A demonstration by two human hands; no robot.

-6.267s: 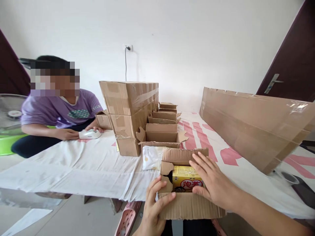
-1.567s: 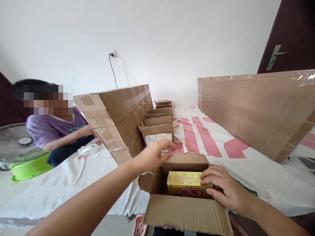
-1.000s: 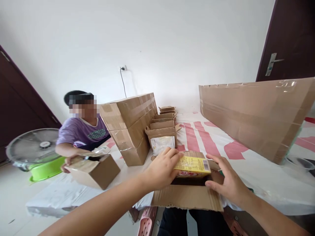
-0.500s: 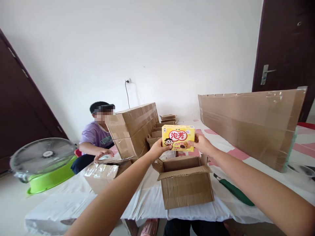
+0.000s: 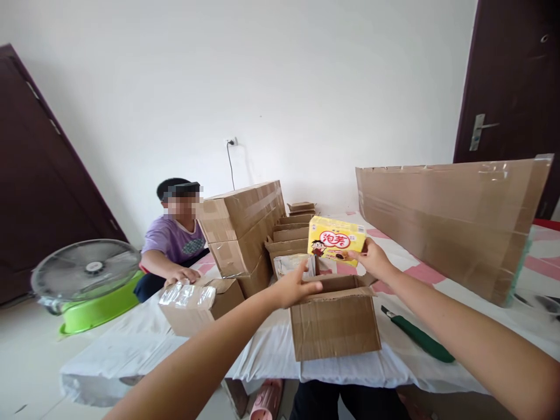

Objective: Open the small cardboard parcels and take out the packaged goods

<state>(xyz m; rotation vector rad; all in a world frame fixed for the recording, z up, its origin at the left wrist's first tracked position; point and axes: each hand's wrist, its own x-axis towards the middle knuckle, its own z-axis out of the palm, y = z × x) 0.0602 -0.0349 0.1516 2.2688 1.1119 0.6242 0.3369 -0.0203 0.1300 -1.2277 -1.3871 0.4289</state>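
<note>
A yellow snack box with red lettering and a cartoon figure is held up at its right end by my right hand, tilted slightly. My left hand is off it, fingers apart, by the left rim of an open cardboard box standing in front of me. The inside of that box is mostly hidden. To its right lies a green-handled cutter. Behind it, a row of open cardboard boxes runs back, the nearest with a pale package in or at it.
Stacked closed cartons rise left of the row. A person in a purple shirt rests a hand on a small taped carton. A tall cardboard panel stands right. A fan and green basin are at left.
My left hand has let go of the snack box and come down to the open box's rim. My right hand has moved the snack box slightly right. The other person's hand has settled on their carton.
</note>
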